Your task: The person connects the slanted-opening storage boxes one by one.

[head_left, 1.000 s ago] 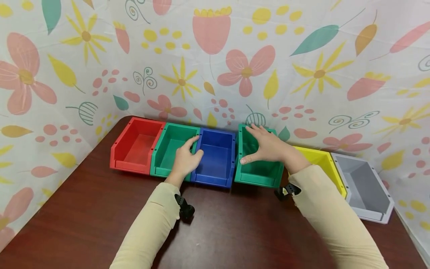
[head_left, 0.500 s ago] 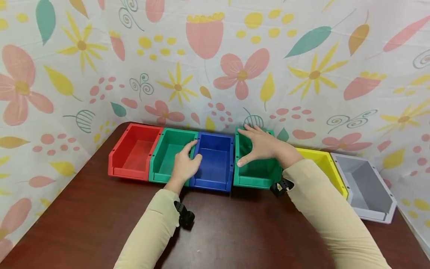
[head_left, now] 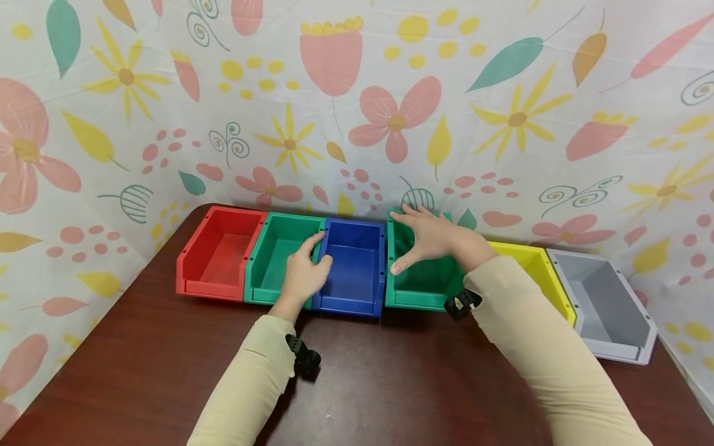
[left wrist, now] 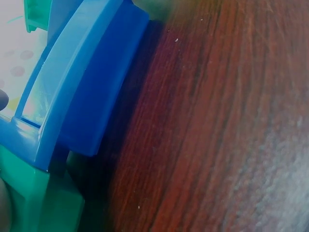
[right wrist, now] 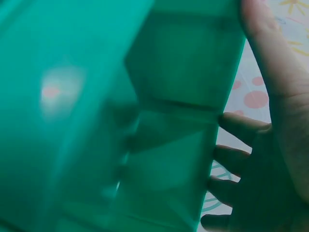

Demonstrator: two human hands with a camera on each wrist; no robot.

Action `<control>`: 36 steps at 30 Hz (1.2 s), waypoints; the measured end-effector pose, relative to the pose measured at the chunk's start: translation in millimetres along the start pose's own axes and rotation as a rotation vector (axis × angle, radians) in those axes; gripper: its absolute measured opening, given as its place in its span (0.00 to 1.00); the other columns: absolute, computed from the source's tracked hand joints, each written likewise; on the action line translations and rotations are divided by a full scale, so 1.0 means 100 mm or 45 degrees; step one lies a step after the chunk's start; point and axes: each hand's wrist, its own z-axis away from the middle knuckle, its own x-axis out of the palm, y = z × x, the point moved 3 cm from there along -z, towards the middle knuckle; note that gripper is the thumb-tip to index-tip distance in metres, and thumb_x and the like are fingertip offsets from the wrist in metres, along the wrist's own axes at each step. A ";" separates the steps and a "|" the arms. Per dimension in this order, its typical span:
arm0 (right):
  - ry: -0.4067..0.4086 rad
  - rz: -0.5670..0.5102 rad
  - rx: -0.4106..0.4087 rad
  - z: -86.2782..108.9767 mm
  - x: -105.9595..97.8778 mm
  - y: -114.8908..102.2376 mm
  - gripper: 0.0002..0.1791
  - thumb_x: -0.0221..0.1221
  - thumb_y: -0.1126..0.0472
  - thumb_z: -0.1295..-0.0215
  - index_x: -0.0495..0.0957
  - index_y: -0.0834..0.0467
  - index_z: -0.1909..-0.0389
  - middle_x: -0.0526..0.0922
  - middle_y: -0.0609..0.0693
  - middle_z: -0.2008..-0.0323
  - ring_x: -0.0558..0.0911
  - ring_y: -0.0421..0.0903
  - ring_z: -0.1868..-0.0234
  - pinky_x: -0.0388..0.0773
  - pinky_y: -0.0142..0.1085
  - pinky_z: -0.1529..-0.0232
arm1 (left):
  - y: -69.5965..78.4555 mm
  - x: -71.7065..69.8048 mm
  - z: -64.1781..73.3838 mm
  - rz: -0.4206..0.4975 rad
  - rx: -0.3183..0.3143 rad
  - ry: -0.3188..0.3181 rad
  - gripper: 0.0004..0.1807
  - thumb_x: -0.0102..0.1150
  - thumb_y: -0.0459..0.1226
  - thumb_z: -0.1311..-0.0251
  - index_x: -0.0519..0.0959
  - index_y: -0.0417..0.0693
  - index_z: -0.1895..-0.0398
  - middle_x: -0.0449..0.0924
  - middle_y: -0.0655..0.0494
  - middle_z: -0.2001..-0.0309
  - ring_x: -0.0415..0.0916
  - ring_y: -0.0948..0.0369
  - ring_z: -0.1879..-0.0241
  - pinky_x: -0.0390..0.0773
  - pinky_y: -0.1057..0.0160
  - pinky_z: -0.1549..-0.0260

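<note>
A row of plastic bins runs along the wall side of the table. My left hand [head_left: 304,272] lies over the adjoining walls of a green bin [head_left: 279,257] and a blue bin [head_left: 351,269], index finger stretched out along their rims, thumb over the blue side. My right hand [head_left: 432,238] spreads across a second green bin [head_left: 415,288], right of the blue one. In the right wrist view, its extended fingertips [right wrist: 224,157] touch that bin's rim. A thin gap separates this bin from the blue one in the head view.
At the left end of the row stands a red bin [head_left: 223,251]. A yellow bin [head_left: 530,266], partly behind the right sleeve, and a grey bin [head_left: 605,303] stand at the right, angled. Brown wooden table [head_left: 362,384] extends in front; a flower-patterned cloth [head_left: 334,124] hangs behind.
The second green bin has shifted slightly left under my right hand, narrowing its gap to the blue bin. My left hand stays on the same walls. The head view has shifted a little.
</note>
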 end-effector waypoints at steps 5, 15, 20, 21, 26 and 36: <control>-0.098 -0.053 0.011 -0.01 -0.03 -0.01 0.68 0.66 0.28 0.63 0.43 0.50 0.24 0.36 0.58 0.24 0.34 0.66 0.26 0.36 0.69 0.35 | 0.01 0.00 0.00 -0.003 -0.015 -0.008 0.29 0.47 0.41 0.40 0.65 0.66 0.33 0.59 0.57 0.93 0.50 0.61 0.95 0.58 0.64 0.93; -0.181 -0.122 0.049 -0.02 -0.03 -0.02 0.66 0.67 0.32 0.60 0.41 0.50 0.24 0.34 0.58 0.24 0.34 0.64 0.26 0.43 0.65 0.33 | 0.00 0.01 0.03 0.000 -0.042 -0.017 0.28 0.49 0.40 0.39 0.65 0.67 0.33 0.66 0.55 0.92 0.51 0.61 0.95 0.59 0.63 0.92; -0.171 -0.099 0.051 -0.04 -0.02 -0.05 0.66 0.67 0.32 0.59 0.40 0.52 0.24 0.34 0.59 0.25 0.33 0.66 0.27 0.41 0.67 0.34 | 0.01 0.00 0.02 -0.001 -0.037 -0.018 0.28 0.47 0.42 0.39 0.65 0.67 0.33 0.64 0.55 0.93 0.50 0.61 0.95 0.58 0.64 0.92; -0.170 -0.102 0.053 -0.04 -0.01 -0.05 0.66 0.67 0.33 0.58 0.40 0.52 0.24 0.34 0.59 0.25 0.33 0.66 0.27 0.41 0.67 0.34 | 0.01 0.00 0.01 -0.003 -0.033 -0.020 0.28 0.47 0.42 0.39 0.65 0.67 0.33 0.63 0.55 0.93 0.50 0.61 0.95 0.58 0.64 0.92; -0.149 -0.088 0.072 -0.07 0.02 -0.03 0.66 0.67 0.32 0.59 0.40 0.50 0.24 0.34 0.58 0.24 0.33 0.65 0.26 0.39 0.70 0.36 | 0.03 -0.01 -0.03 -0.005 -0.007 -0.009 0.29 0.47 0.41 0.39 0.64 0.66 0.32 0.71 0.48 0.88 0.50 0.61 0.95 0.59 0.64 0.92; -0.151 -0.092 0.098 -0.09 0.23 0.00 0.68 0.67 0.29 0.63 0.40 0.48 0.24 0.35 0.58 0.24 0.34 0.65 0.26 0.39 0.70 0.37 | 0.02 0.00 0.02 -0.038 -0.043 -0.013 0.29 0.48 0.41 0.38 0.64 0.66 0.32 0.64 0.55 0.92 0.51 0.61 0.95 0.59 0.64 0.92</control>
